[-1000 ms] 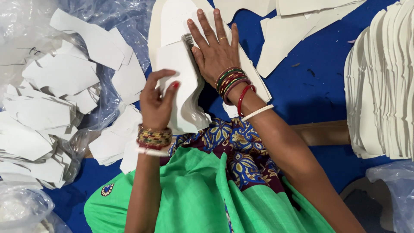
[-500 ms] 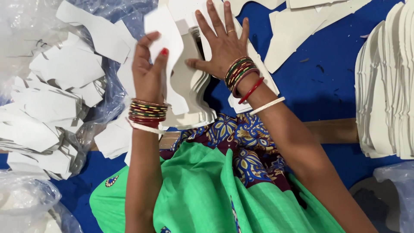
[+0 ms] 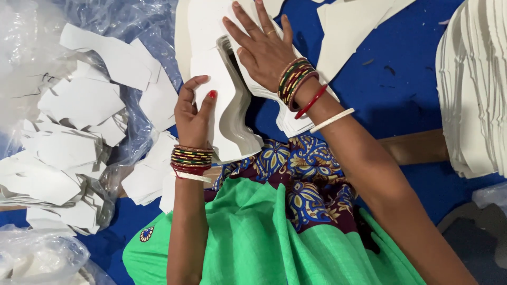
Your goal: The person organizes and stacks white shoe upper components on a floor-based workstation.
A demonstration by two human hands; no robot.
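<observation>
A stack of white cut board pieces [image 3: 232,121] with a wavy outline stands on its edge in my lap area, over the blue sheet. My left hand [image 3: 193,113] grips the stack's near face, with the thumb on top and the fingers behind. My right hand [image 3: 264,50] lies flat with its fingers spread, pressing on the far side of the stack and on the white sheets [image 3: 203,26] under it. Both wrists wear coloured bangles.
A clear plastic bag [image 3: 68,132] with several white offcuts lies at the left. More white offcuts [image 3: 150,182] sit by my left forearm. A tall pile of cut white pieces [image 3: 475,89] stands at the right. A wooden bar [image 3: 417,148] crosses the blue sheet [image 3: 401,68].
My left hand rose along the stack half a second ago and has come back down to grip its near face. My right hand has stayed pressed flat.
</observation>
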